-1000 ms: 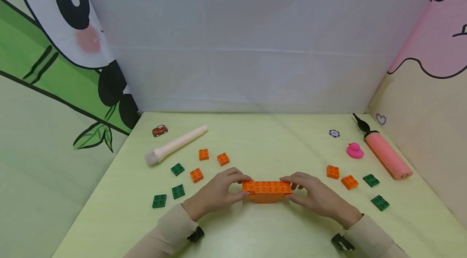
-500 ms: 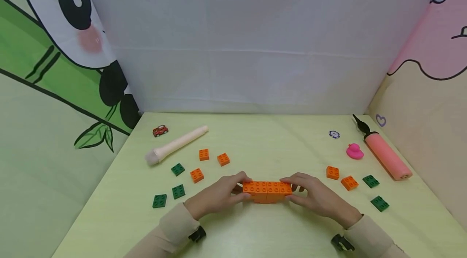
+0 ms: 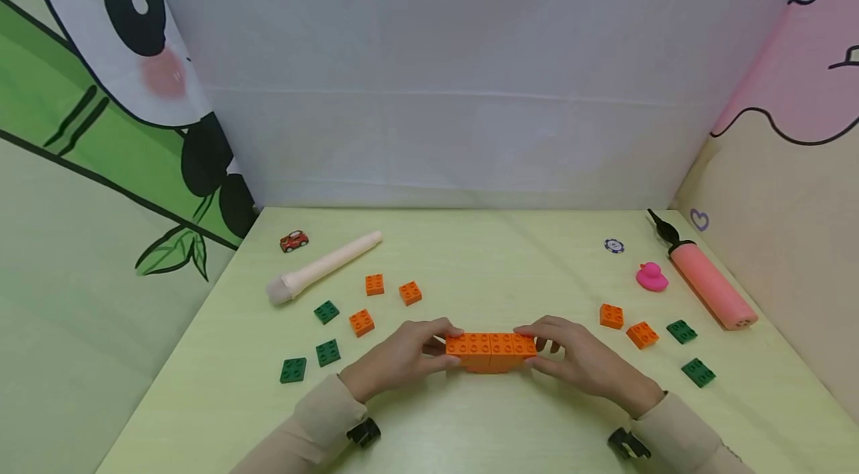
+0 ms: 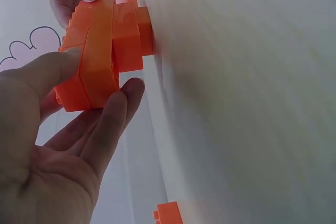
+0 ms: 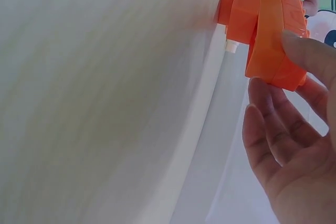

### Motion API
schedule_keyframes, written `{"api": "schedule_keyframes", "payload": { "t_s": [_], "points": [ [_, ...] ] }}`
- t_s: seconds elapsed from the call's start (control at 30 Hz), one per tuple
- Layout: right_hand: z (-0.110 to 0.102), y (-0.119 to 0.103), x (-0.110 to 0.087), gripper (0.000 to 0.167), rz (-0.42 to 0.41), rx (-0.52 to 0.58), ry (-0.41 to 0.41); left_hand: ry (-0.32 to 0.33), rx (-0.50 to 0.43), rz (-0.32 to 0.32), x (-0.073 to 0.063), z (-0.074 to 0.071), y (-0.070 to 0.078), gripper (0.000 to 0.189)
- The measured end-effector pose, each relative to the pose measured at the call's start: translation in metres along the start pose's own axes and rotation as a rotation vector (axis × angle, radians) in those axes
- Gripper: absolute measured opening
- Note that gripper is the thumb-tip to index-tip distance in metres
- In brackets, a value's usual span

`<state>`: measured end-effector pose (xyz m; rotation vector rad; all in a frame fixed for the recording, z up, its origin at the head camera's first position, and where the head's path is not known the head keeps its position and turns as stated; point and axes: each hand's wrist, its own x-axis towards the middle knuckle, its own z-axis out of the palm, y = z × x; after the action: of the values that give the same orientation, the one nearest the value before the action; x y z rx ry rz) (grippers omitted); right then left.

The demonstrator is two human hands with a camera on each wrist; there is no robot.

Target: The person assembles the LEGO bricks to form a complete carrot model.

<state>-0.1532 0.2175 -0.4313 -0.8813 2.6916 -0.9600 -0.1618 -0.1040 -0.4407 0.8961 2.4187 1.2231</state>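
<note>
A built-up stack of orange toy building bricks (image 3: pixel 491 353) stands at the table's front middle, its upper layers longer than its narrow base. My left hand (image 3: pixel 400 359) pinches the stack's left end, thumb on the near side and fingers behind. At the other end my right hand (image 3: pixel 585 362) grips in the same way. In the left wrist view the overhanging orange bricks (image 4: pixel 100 51) show several layers, with the thumb against the top ones. From the right wrist view, the right thumb presses the side of the orange stack (image 5: pixel 273 30); its far side is hidden.
Loose orange bricks (image 3: pixel 362 322) and green bricks (image 3: pixel 328 352) lie at left; more orange bricks (image 3: pixel 611 316) and green bricks (image 3: pixel 699 373) lie at right. Farther back are a toy car (image 3: pixel 294 241), a pale baton-like tube (image 3: pixel 325 267), a chip (image 3: pixel 614 245), a pink duck (image 3: pixel 652 276) and a pink pump (image 3: pixel 713 285).
The brick at the stack's left end, slightly out of line a second ago, now sits flush with its neighbours. My left fingers have shifted a little there; my right hand stays put.
</note>
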Motion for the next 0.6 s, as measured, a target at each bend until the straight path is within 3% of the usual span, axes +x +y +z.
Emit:
{"api": "schedule_keyframes", "payload": {
  "t_s": [0.3, 0.6],
  "points": [
    [-0.0001, 0.0013, -0.0004, 0.042, -0.015, 0.011, 0.014, 0.011, 0.009, -0.009, 0.0014, 0.0001, 0.0008, 0.033],
    [0.0009, 0.0003, -0.0009, 0.044, 0.021, 0.012, -0.004, -0.021, 0.023, -0.037, 0.0031, -0.0023, 0.0001, 0.030]
  ]
}}
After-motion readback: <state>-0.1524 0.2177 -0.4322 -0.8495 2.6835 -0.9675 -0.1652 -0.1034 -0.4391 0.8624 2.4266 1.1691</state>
